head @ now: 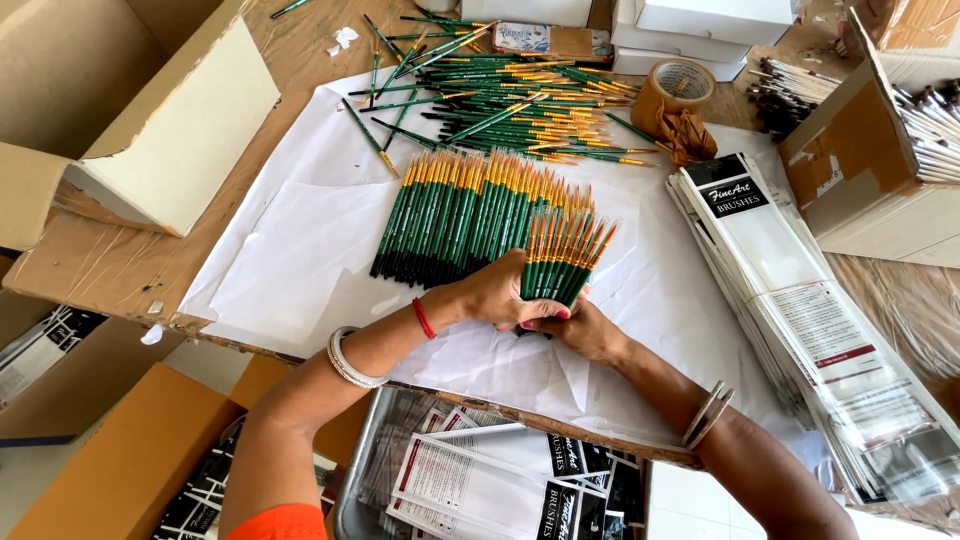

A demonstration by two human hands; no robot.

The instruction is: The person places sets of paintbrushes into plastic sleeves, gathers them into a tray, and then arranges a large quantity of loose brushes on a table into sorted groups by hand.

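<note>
Both my hands hold one bunch of green-handled paint brushes (562, 258) with gold ferrules, bristle ends fanned upward. My left hand (497, 292) wraps the bunch from the left. My right hand (587, 332) grips its lower end from below. The bunch is over a white paper sheet (300, 250) on the wooden table. Just behind it lies a neat row of the same brushes (460, 215), side by side. Farther back sits a loose heap of brushes (510, 95).
A stack of clear printed sleeves (800, 310) lies at right. A roll of brown tape (672, 92) and white boxes (700, 30) sit at the back. Cardboard boxes (150, 120) stand left; another with white-handled brushes (880, 150) right. A metal tray of packaging cards (480, 480) sits below the table edge.
</note>
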